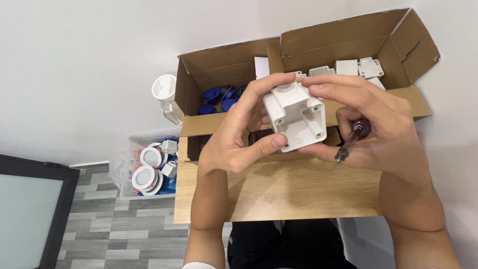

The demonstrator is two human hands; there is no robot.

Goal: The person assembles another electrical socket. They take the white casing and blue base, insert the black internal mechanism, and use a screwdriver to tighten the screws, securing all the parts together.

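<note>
Wooden tabletop (298, 194) against a white wall, grey plank floor left. Both hands pinch a white square box (297, 117) above it: left hand (239, 134), right hand (373, 124) also gripping a screwdriver (351, 140). Cardboard boxes (348, 40) beyond.

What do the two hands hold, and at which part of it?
Both the left hand and right hand grip a white plastic box by its sides and corners. The right hand also holds a screwdriver by its handle.

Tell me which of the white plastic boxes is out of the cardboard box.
The open white square box held between both hands; the other white boxes lie inside the cardboard box.
</note>
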